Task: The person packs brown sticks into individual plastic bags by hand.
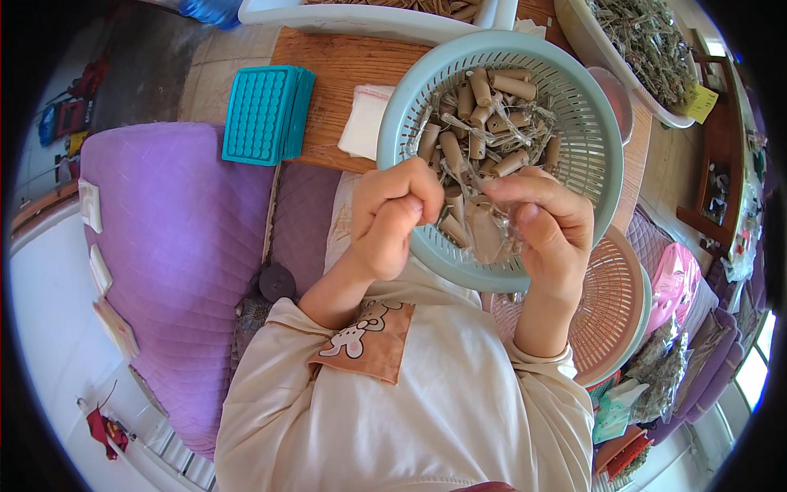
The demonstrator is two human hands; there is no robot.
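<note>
In front of me a pale blue-green plastic basket point(602, 176) holds several tan, cork-like cylinders point(514, 86) tangled with clear, thin wire strands point(512, 135). Over its near rim, my left hand point(395, 217) is closed, the thumb pressed against the curled fingers; whatever it grips is hidden or too fine to see. My right hand point(553, 225) is to the right above the basket, thumb and forefinger pinching a bundle of clear wire strands point(515, 234). A larger tan piece point(485, 230) lies between the two hands, partly behind the strands.
Teal trays point(261, 115) are stacked on the wooden table's left side, near a folded white cloth point(367, 120). At the back stands a white tub point(377, 23) of brown sticks; at the back right, a bin point(586, 37) of wire strands. A pink basket point(611, 303) sits lower right.
</note>
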